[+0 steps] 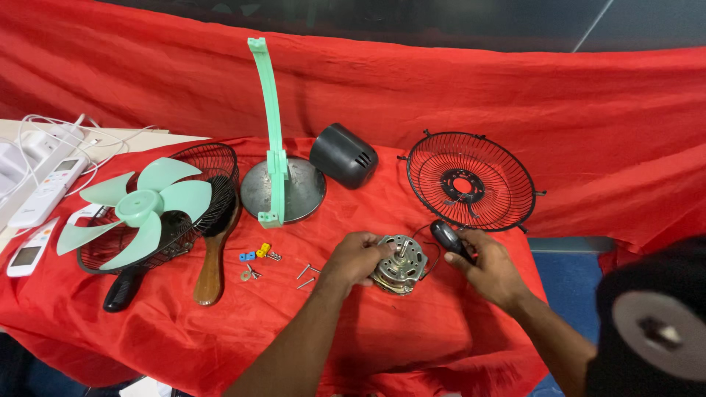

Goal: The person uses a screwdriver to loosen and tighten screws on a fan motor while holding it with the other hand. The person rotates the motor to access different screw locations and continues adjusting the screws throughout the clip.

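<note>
head view, looking down on a table draped in red cloth (220, 323). left hand (358, 259) is closed around the left side of a metal fan motor (399, 263), which sits on the cloth near the front middle of the table with its shaft pointing up. right hand (489, 266) pinches a small black capacitor (446, 236) between thumb and fingers, just right of the motor; thin wires run between the two parts.

behind the hands, a black wire grille (471, 181) leans upright against the cloth backdrop. a black motor cover (343, 155) lies left of it. a mint green stand arm (271, 125) rises from a round metal base (294, 192).

far left: a mint green fan blade (140, 209) rests on a second black grille (197, 169). a wooden hairbrush (212, 257) lies beside it, touching the grille edge. small screws (307, 275) and blue and yellow connectors (255, 253) are scattered between the brush and the left hand. two white remotes (44, 198) and white cables (44, 129) sit at the table's left edge.
</note>
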